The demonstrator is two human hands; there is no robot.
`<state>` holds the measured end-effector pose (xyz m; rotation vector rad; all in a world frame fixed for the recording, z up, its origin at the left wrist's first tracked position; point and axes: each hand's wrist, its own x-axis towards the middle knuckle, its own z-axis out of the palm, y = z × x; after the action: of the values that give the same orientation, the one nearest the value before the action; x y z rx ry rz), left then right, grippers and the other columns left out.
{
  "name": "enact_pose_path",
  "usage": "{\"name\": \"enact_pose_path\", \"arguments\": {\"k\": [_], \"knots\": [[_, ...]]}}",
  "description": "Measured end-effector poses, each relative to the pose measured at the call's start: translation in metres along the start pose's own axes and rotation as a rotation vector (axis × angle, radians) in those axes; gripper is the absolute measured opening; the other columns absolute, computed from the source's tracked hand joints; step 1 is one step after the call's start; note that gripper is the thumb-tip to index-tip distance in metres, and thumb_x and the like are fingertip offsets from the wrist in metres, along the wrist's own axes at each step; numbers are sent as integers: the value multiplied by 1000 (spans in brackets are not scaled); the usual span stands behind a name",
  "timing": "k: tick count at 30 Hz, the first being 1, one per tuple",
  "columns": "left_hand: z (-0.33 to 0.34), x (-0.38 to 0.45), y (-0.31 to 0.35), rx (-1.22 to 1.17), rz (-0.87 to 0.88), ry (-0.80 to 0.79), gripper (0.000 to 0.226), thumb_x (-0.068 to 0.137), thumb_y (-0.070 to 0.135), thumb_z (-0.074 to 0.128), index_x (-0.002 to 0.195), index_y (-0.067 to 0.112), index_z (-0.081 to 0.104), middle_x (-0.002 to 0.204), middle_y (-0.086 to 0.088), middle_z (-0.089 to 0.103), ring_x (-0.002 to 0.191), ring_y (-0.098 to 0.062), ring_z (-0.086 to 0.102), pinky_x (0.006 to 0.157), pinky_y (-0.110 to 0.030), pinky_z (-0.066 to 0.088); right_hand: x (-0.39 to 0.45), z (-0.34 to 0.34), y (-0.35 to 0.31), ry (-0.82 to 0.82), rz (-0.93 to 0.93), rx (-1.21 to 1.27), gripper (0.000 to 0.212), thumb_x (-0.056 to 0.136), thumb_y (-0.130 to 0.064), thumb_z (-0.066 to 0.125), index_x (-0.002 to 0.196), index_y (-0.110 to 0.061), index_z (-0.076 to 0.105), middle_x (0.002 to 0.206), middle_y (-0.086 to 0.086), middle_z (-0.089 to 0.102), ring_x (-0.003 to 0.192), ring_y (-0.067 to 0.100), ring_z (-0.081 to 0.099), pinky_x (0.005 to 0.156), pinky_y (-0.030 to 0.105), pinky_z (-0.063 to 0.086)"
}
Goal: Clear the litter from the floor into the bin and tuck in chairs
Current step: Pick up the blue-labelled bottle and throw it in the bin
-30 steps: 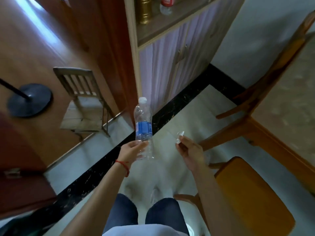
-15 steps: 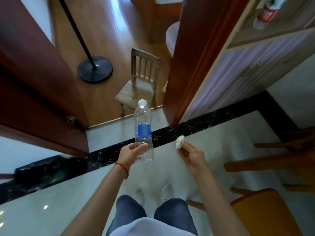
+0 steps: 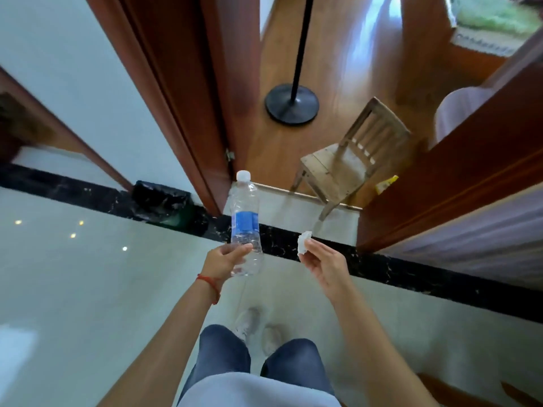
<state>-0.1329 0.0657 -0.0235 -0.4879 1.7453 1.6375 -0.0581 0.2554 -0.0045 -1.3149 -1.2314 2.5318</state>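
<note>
My left hand [image 3: 224,261] grips the lower part of a clear plastic bottle [image 3: 245,221] with a blue label and white cap, held upright in front of me. To its right, my right hand [image 3: 323,264] pinches a small crumpled white scrap of paper [image 3: 303,245] between thumb and fingertips. A bin with a black liner [image 3: 164,202] stands on the floor by the wall, to the left of the bottle and beyond my left hand. A small wooden chair [image 3: 349,160] stands in the doorway ahead.
A dark wooden door [image 3: 191,92] hangs open left of the doorway. A black floor-stand base [image 3: 291,104] sits on the wooden floor beyond. A yellow item [image 3: 386,183] lies by the small chair. A cabinet [image 3: 476,233] flanks the right. Pale tiles with a black border [image 3: 411,274] lie underfoot.
The view has swung left: the table and orange chair have left the frame, and the bin and left wall have come in. Both hands hold the same things at the same height.
</note>
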Motion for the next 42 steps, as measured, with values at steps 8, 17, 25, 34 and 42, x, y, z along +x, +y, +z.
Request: {"name": "enact_pose_path", "arguments": {"k": [8, 17, 25, 34, 42], "knots": [[-60, -24, -18, -167, 1, 234, 33, 77, 21, 69, 103, 4, 58, 94, -11, 60, 87, -25, 57, 75, -35, 51, 10, 61, 26, -132, 136, -141, 7, 82, 1, 62, 86, 5, 66, 62, 3, 69, 59, 11, 65, 54, 20, 54], [-156, -23, -21, -330, 5, 385, 39, 77, 19, 70, 109, -2, 59, 94, -13, 58, 77, -19, 56, 58, -26, 54, 17, 159, 75, -220, 240, -254, 5, 82, 1, 62, 82, 2, 67, 74, 11, 65, 62, 14, 63, 55, 21, 55], [-275, 16, -1, -334, -49, 380, 12, 78, 17, 69, 84, 9, 62, 94, -14, 57, 83, -23, 55, 62, -28, 53, 34, 266, 132, -159, 242, -209, 7, 83, 3, 60, 80, 1, 67, 69, 6, 68, 62, 12, 64, 58, 21, 56], [-374, 76, 38, -274, -93, 361, 11, 77, 19, 70, 81, 11, 64, 94, -14, 60, 88, -26, 57, 81, -40, 51, 65, 363, 170, -90, 239, -144, 11, 83, 5, 58, 77, 1, 66, 64, 6, 67, 61, 12, 63, 57, 20, 55], [-394, 149, 55, -245, -125, 377, 20, 79, 19, 68, 93, 6, 63, 92, -13, 61, 86, -25, 58, 75, -36, 51, 137, 413, 177, -122, 302, -221, 7, 83, 3, 60, 83, 0, 66, 79, 10, 65, 71, 16, 63, 60, 21, 57]]}}
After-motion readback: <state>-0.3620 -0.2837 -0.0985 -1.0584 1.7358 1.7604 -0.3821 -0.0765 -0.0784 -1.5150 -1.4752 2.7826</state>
